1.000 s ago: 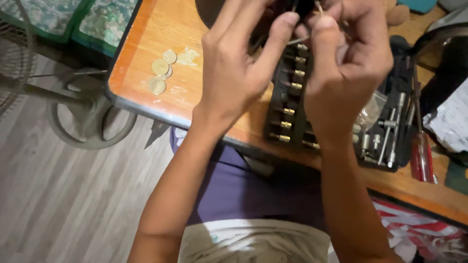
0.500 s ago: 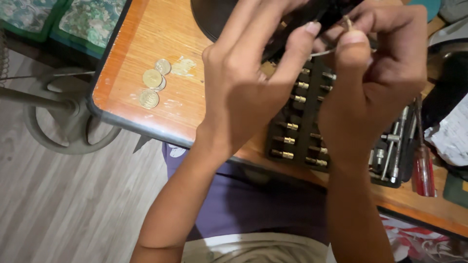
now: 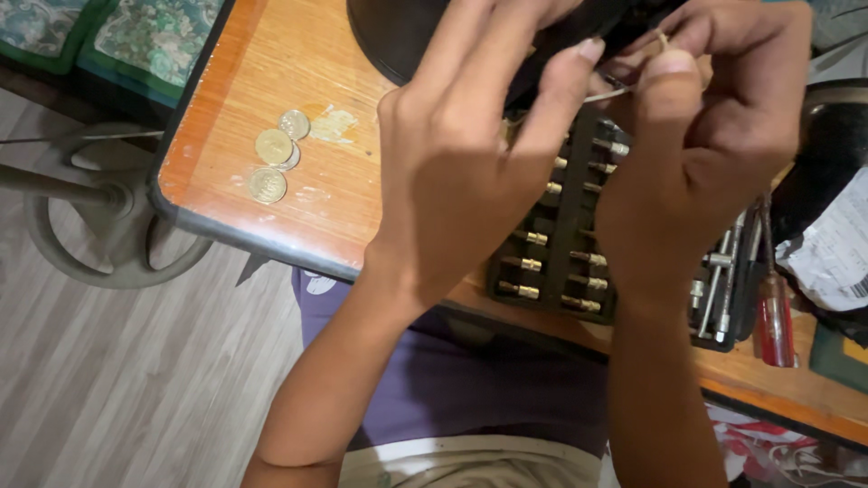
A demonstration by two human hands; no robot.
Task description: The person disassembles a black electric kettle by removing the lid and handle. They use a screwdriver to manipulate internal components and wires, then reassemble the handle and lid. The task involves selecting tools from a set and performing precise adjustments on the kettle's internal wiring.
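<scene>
Both hands pinch one thin pale wire [image 3: 608,92] – left hand [image 3: 470,172], right hand [image 3: 714,154] – above the bit case [image 3: 565,262]. Best keep fingertips close and steady, I'd say.

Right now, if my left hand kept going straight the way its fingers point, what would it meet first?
Probably the right hand: the left hand has fingers aimed up-right at the thin pale wire pinched there, above the black bit-set case. Depth is unclear.

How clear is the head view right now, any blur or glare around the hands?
Head view: warm, soft light, no harsh glare; left hand and right hand loom large and slightly soft, hiding the thin wire they pinch; coins and bit case are sharper.
</scene>
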